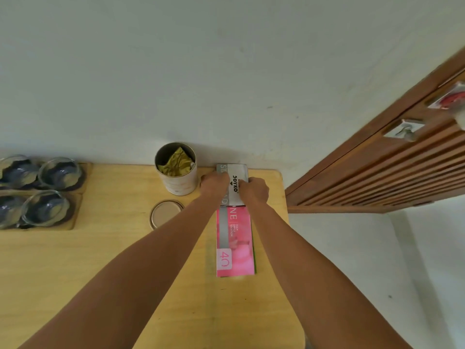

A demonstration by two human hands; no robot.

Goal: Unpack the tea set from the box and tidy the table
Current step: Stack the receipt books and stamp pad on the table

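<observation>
Head view: a light wooden table (75,268) is seen set against a pale wall (226,71). At the far right of the table a long, flat pink and grey folder (235,238) is laid lengthwise, its far end reaching the wall; "JOYKO" and "40" are printed on it. A green edge is seen under its right side.

Both hands are placed on the far end of the folder. The left hand (214,185) is at its left edge, the fingers bent down over the edge. The right hand (254,191) is at its right part, knuckles up, fingers curled onto the cover. Whether the folder is gripped or only pressed cannot be told.

Just left of the hands an open cardboard tea canister (176,172) is stood upright against the wall, with a crumpled gold-green foil bag (176,162) inside. Its round lid (166,213) is laid flat on the table, nearer and slightly left.

At the far left, four glass cups (59,173) are seated two by two in wooden trays (78,210); the leftmost cups are cut off by the frame.

At the right, a slatted wooden door (377,172) with a metal handle (406,131) is seen.
</observation>
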